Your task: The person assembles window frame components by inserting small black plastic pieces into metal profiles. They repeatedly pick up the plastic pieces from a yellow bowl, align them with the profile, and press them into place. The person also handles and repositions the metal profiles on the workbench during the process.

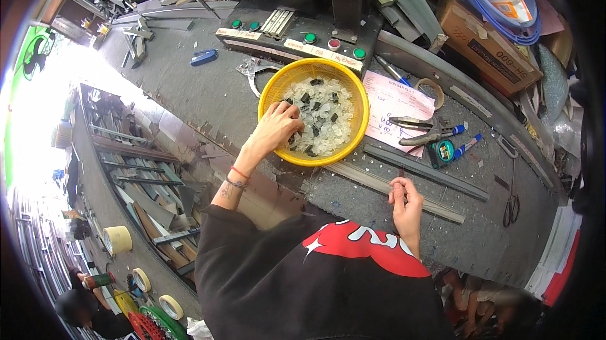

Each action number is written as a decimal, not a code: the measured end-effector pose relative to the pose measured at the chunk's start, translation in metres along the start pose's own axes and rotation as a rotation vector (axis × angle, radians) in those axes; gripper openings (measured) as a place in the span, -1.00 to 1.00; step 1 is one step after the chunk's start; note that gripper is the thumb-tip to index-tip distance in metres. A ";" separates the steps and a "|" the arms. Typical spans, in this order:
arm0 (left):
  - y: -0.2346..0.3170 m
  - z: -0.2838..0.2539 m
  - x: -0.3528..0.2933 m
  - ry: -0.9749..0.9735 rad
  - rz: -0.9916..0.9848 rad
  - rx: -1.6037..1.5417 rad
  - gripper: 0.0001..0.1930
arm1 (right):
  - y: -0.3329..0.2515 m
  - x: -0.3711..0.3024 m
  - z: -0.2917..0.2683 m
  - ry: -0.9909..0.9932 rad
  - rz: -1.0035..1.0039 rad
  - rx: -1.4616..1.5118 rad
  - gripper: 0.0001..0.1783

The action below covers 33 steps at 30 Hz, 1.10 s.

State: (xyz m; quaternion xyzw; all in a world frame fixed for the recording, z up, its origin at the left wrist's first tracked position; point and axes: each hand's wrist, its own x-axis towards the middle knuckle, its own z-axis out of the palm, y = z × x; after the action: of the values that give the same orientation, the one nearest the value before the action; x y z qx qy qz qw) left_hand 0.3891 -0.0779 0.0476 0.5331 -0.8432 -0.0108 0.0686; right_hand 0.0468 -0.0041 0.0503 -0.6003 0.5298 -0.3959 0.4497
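A round yellow plastic basket (361,132) holds many small clear plastic pieces (338,127) with some black ones among them. My left hand (278,127) reaches over the basket's left side, fingers curled down into the pieces; whatever they pinch is hidden. To the right, over the bench, my right hand (407,204) is closed with thumb and fingertips together. A small dark bit shows at its fingertips, too small to name. Beside that hand lie a long pale grey profile strip (379,183) and a darker grey strip (426,173).
Pliers (416,130), a green tape measure (444,151), blue markers (467,146) and scissors (512,204) lie right of the basket. A pink paper sheet (398,103) is beside it. Behind stands a machine with green and red buttons (310,38). A cardboard box (483,43) sits far right.
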 end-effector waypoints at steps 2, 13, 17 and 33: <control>0.001 0.002 0.003 -0.060 0.026 0.114 -0.90 | 0.001 -0.001 -0.001 0.019 -0.013 0.000 -0.80; 0.012 0.006 0.005 -0.102 -0.051 0.298 -0.89 | 0.010 -0.011 -0.005 0.049 -0.002 -0.059 -0.82; 0.003 -0.013 0.010 -0.031 -0.091 -0.144 -0.84 | 0.010 -0.012 -0.005 0.117 -0.018 0.010 -0.82; 0.158 -0.009 0.048 0.398 -0.035 -2.495 -0.56 | -0.089 0.013 0.001 0.098 -0.318 0.158 -0.91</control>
State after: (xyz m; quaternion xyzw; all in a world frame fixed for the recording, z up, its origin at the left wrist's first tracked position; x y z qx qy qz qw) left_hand 0.2281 -0.0526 0.0756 0.1097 -0.2278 -0.7177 0.6489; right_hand 0.0746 -0.0141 0.1353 -0.6194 0.4167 -0.5311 0.4007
